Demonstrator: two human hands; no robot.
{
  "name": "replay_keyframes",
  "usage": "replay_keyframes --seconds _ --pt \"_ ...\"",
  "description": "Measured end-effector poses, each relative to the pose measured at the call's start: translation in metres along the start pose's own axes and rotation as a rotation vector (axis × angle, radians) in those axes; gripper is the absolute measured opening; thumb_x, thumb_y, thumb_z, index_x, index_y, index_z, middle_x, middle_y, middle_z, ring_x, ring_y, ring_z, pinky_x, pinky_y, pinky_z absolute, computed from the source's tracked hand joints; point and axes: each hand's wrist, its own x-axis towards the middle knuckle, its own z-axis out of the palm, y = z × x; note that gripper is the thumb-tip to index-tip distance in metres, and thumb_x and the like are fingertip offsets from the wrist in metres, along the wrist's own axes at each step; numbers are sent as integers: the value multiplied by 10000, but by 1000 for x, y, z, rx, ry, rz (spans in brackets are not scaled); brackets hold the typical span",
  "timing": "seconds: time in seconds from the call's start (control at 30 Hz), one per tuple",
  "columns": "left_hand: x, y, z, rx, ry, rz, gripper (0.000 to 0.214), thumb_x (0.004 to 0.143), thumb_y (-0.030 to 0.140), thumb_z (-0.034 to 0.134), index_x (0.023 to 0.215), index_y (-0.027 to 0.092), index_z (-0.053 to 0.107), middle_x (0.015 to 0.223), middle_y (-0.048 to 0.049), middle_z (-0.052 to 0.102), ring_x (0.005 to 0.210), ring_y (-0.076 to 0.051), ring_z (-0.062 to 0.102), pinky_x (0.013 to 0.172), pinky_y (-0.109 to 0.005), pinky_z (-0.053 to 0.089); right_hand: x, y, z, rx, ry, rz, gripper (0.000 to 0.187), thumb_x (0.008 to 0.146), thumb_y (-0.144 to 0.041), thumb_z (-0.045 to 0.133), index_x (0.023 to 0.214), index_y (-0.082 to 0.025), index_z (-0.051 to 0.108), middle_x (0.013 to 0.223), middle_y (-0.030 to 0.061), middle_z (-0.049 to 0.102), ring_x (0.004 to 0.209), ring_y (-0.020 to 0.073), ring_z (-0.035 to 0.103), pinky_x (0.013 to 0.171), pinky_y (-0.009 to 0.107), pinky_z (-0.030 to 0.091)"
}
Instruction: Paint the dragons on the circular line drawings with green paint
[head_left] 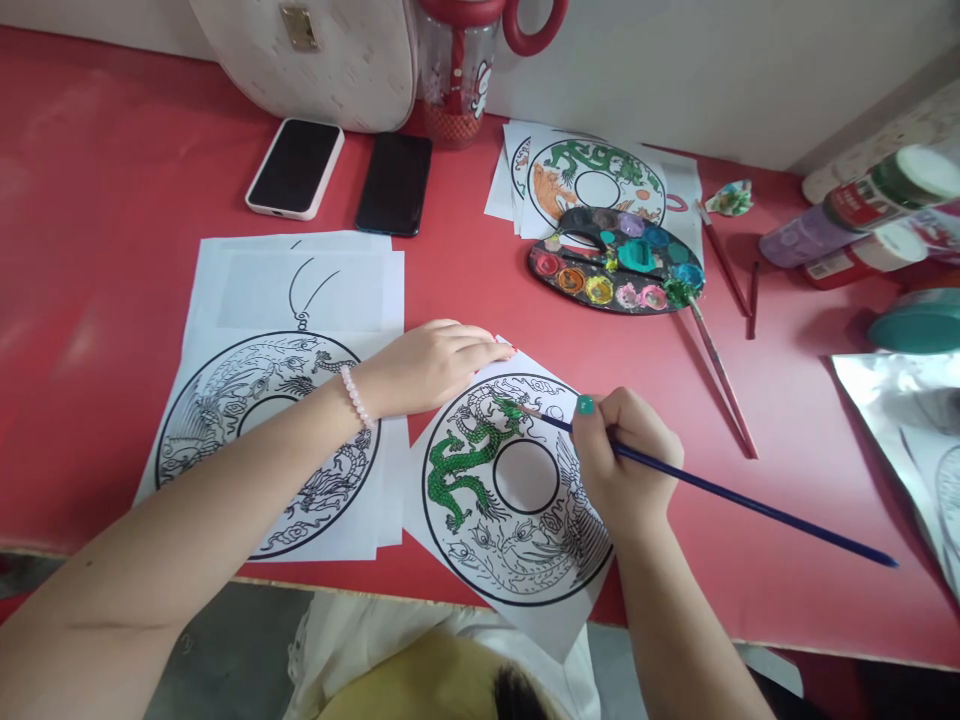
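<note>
Pinched in my right hand (626,455) is a long paintbrush (720,490) with a dark blue handle. Its tip touches the printed dragon-and-phoenix sheet (480,550) near the dragon's head. Part of the dragon (450,470) is painted green; the rest of the ring design is black line work. My left hand (442,365) lies flat with fingers stretched out, over the upper left edge of that sheet. A pink bead bracelet (356,398) circles the wrist. Beneath my left forearm is a stack of unpainted printed sheets (300,290), partly covered.
A paint palette (592,268) overlaps partly coloured sheets (600,160) at the back. Brushes (724,385) lie at right, one resting on the palette. Paint bottles (862,220) lie farther right. Two phones (394,185), a tumbler (457,80) and a pale bag (330,60) line the back.
</note>
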Motion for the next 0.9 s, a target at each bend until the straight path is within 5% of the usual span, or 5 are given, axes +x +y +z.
replay_keyframes --seconds 0.43,0.67,0.9 --pt "1 1 -2 -27 20 -8 306 925 74 433 1211 119 530 1178 -85 649 1115 -190 594 941 -357 484 -1 -1 1 -12 38 53 338 772 -107 525 575 -211 271 470 -86 292 436 49 246 403 201 225" --pt "1 2 -2 -32 3 -17 318 934 88 418 1234 134 516 1191 -88 642 1131 -185 584 949 -360 477 1 -3 4 92 -89 -70 329 829 -160 522 608 -218 285 498 -85 304 447 53 266 423 207 244" --pt "1 1 -2 -33 11 -11 311 936 86 419 1228 126 518 1184 -87 645 1125 -187 588 942 -356 481 1 -4 3 19 -30 -44 332 797 -106 505 600 -215 262 493 -85 280 446 50 236 401 201 213"
